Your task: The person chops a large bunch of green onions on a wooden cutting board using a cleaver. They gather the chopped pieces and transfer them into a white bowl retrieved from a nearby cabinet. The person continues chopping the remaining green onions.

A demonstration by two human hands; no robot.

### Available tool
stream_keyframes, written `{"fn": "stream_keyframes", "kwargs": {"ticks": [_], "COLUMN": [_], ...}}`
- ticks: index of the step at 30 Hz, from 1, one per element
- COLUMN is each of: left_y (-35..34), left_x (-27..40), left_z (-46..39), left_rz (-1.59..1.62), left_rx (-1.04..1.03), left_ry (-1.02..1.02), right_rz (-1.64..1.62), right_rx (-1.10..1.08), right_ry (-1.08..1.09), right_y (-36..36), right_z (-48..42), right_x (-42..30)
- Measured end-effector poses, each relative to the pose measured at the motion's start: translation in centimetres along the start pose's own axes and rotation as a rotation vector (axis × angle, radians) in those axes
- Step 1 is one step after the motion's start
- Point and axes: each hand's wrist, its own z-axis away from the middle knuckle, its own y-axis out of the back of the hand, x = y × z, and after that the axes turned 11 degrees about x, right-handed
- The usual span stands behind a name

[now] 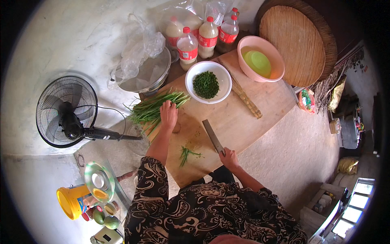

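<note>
A heap of long green chives [149,108] lies at the left end of the wooden board [243,131]. My left hand [169,114] reaches onto its right part, fingers curled on the stalks; the fingertips are partly hidden. In my right hand [229,159] is the handle of a long-bladed kitchen knife [212,135], its blade angled up and left over the board. Between my arms lies a small loose pile of chive pieces [187,155], with tiny green bits scattered above it. A white bowl [227,84] beyond the knife contains finely chopped greens [206,84].
A straw whisk [245,99] rests right of the bowl, near a pink basin [260,76] holding a green bowl [257,63]. Plastic bottles [187,50] and a covered metal pot [146,71] line the back. At left stands a fan [68,113]; a woven tray [291,45] leans behind the basin.
</note>
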Motion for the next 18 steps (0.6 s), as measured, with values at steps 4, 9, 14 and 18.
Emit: {"fn": "stream_keyframes", "kwargs": {"ticks": [4,9,14,18], "left_y": [-1.0,0.0,0.3,-0.4], "left_x": [0.0,1.6,0.7,0.3], "left_z": [2.1,2.6,1.5,2.6], "left_rz": [0.007,0.095,0.085,0.08], "left_rx": [-0.098,-0.041,-0.026,-0.113], "left_ry": [-0.02,0.083,-0.037,-0.05], "right_rz": [0.004,0.021,0.01,0.01], "right_rx": [0.002,0.003,0.02,0.02], "right_ry": [0.001,-0.045,0.012,0.014], "right_y": [-0.1,0.0,0.1,0.3], "right_z": [-0.2,-0.1,-0.3,-0.5], "right_x": [-0.2,-0.3,0.1,-0.3]}}
